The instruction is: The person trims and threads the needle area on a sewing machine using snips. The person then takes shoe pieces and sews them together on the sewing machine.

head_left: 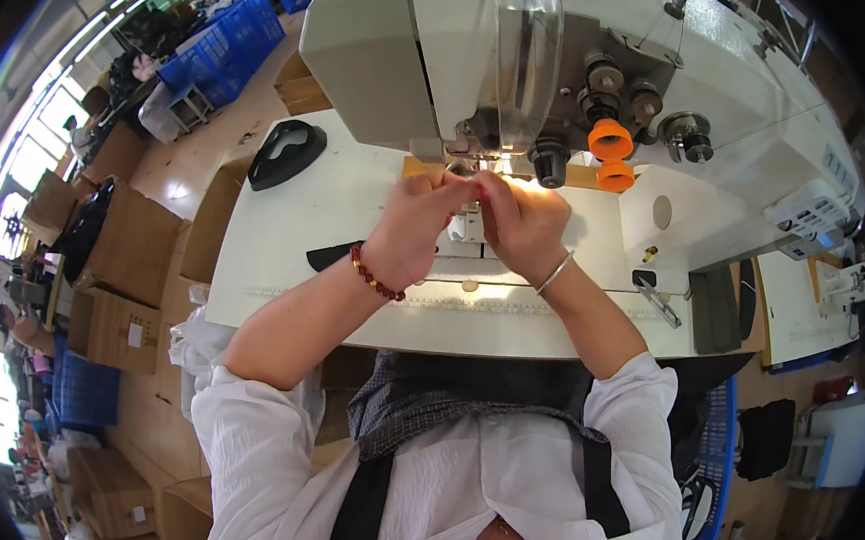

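Both hands meet under the lit head of a white sewing machine (363, 69), close to its needle area. My left hand (407, 222) has thumb and fingers pinched together, its fingertips almost against those of the other hand. Facing it, my right hand (530, 225) is closed in a pinch too. Whatever sits between the fingertips is too small to make out. Below the fingers shows the metal needle plate (466, 226). A black fabric piece (331, 256) lies beside my left wrist, partly behind it.
On the white table (251, 253) rests a black oval piece (287, 154) at the far left. Thread snips (659, 300) lie right of my right forearm. Orange knobs (610, 140) jut from the machine. Cardboard boxes (130, 241) stand left; a blue basket (719, 461) is low right.
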A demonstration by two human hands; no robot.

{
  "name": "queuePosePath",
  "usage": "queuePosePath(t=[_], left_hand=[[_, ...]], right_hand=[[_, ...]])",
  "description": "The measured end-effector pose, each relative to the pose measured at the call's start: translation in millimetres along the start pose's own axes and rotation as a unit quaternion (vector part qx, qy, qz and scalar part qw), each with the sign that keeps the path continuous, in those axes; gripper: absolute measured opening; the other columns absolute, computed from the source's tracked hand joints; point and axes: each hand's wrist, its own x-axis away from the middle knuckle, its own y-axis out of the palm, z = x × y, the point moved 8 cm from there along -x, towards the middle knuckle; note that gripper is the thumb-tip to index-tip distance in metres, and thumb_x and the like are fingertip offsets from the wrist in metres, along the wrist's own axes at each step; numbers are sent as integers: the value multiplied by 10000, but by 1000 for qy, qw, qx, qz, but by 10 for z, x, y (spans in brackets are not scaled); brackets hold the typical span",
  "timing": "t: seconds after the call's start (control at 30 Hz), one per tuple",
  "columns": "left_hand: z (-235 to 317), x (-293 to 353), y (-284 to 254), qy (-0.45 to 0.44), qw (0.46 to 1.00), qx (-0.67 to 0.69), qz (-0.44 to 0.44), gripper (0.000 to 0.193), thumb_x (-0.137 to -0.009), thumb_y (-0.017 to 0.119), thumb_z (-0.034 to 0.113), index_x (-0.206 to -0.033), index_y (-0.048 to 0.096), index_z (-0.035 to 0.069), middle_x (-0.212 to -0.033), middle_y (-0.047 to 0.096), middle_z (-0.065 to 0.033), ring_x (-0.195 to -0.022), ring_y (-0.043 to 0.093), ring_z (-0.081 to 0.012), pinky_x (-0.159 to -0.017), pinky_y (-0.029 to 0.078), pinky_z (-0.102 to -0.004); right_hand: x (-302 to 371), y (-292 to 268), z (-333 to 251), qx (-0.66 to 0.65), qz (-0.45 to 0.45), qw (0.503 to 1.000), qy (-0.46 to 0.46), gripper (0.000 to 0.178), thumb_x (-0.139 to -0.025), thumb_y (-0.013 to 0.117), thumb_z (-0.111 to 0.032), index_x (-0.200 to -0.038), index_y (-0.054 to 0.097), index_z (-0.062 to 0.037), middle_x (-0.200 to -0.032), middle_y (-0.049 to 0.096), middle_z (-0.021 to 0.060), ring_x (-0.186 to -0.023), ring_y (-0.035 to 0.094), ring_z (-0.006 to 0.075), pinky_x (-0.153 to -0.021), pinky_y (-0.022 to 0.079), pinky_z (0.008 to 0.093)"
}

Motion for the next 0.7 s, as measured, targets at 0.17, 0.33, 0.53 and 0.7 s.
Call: queuePosePath(t=[0.17, 0.33, 0.53, 0.7], left_hand=[[-188, 66, -114, 14, 985, -164, -58, 216, -898, 743, 220, -855, 666, 22, -761, 597, 26, -720, 492, -49, -652, 408, -255], [234, 3, -267, 326, 855, -396, 82, 211, -869, 768, 172, -958, 647, 23, -828, 630, -78, -708, 562, -143, -644, 460, -295], [60, -261, -67, 392, 886, -218, 116, 379, -798, 769, 28, -1118, 564, 35, -995, 616, -84, -744, 592, -161, -628, 486, -302], [100, -203, 4, 420, 845, -279, 178, 380, -743, 763, -41, -1055, 554, 21, -873, 595, -60, -687, 574, -150, -581, 475, -287]], right_hand=[[339, 112, -58, -60, -73, 994, 56, 127, -831, 648, -83, -956, 627, -98, -655, 574, 28, -555, 590, 216, -521, 445, 342], [654, 55, -8, -138, -86, 981, 109, 64, -891, 677, -98, -938, 634, -100, -626, 591, 29, -502, 562, 205, -492, 413, 340], [873, -85, 137, -274, -100, 917, 272, 77, -905, 655, -35, -943, 621, -93, -642, 616, 28, -486, 565, 142, -486, 420, 284], [1005, 28, 100, -391, -110, 834, 374, 59, -930, 634, -11, -963, 597, -45, -664, 617, 23, -523, 562, 63, -502, 438, 230]])
